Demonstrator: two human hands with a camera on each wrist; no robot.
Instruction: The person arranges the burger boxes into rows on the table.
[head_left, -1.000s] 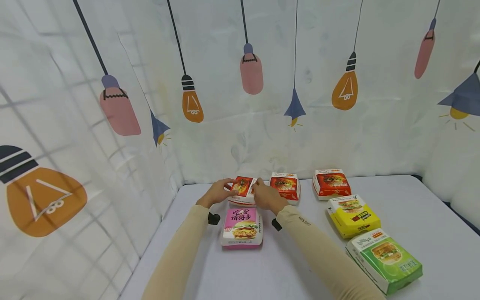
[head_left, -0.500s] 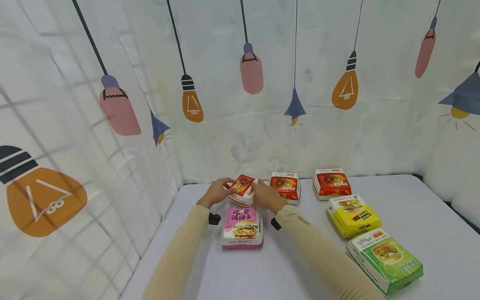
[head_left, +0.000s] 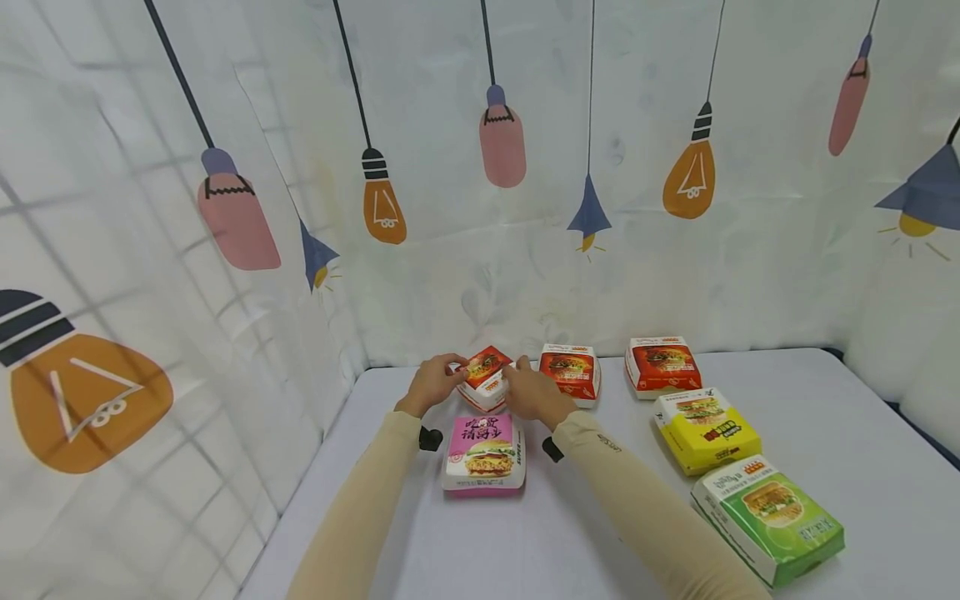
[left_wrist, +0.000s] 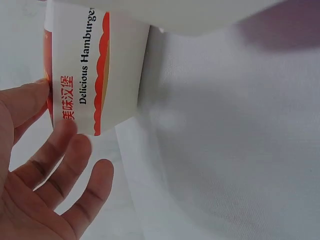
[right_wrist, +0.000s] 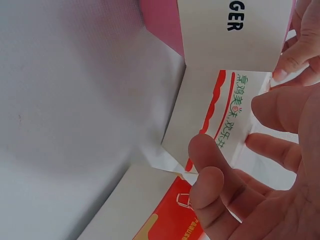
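Note:
A red-and-white burger box (head_left: 483,379) stands at the back left of the table, turned at an angle between both hands. My left hand (head_left: 435,383) holds its left corner. In the left wrist view the thumb lies along the top edge and the fingertips meet the printed side wall (left_wrist: 75,70). My right hand (head_left: 534,393) holds the opposite corner; the right wrist view shows thumb and fingers (right_wrist: 212,155) around that end of the box. Directly in front lies a pink burger box (head_left: 483,458), its back edge close to the red one.
Right of the held box sits a second red burger box (head_left: 570,373), its corner close by in the right wrist view. Farther right are another red box (head_left: 663,367), a yellow box (head_left: 707,432) and a green box (head_left: 768,521). A lamp-patterned curtain (head_left: 420,300) hangs behind the table.
The held red box has turned from nearly square to a diagonal angle, its right back corner swinging toward the back. Both hands stay close to where they were, and the other boxes keep their places.

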